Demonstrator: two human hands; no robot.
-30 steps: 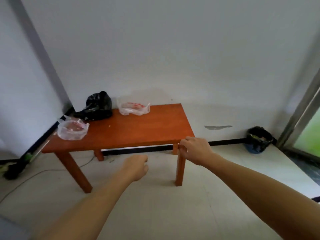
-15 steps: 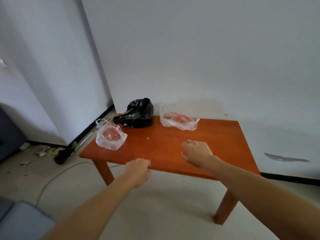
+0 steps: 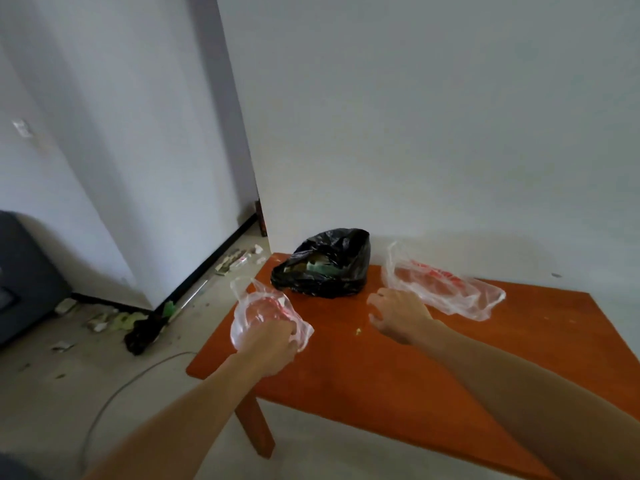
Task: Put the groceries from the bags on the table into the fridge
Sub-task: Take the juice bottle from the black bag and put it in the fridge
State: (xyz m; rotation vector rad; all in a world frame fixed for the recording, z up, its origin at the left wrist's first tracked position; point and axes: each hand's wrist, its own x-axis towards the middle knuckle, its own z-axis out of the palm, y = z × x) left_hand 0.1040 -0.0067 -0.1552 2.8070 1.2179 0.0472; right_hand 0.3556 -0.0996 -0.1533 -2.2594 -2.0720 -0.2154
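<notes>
In the head view, my left hand [image 3: 268, 344] curls round the near side of the clear bag [image 3: 261, 311] at centre left, on the table's [image 3: 415, 393] left edge. My right hand [image 3: 398, 315], fingers loosely spread and holding nothing, hangs mid-frame just beside the printed bag [image 3: 446, 289]. The black bag [image 3: 325, 268] sits behind, against the wall.

One table [image 3: 398, 375] carries three bags: one black bag [image 3: 322, 271] and two clear, the near clear bag [image 3: 258, 311] and the far clear bag [image 3: 446, 289]. Two hands show: left hand [image 3: 268, 344], right hand [image 3: 398, 315].
</notes>
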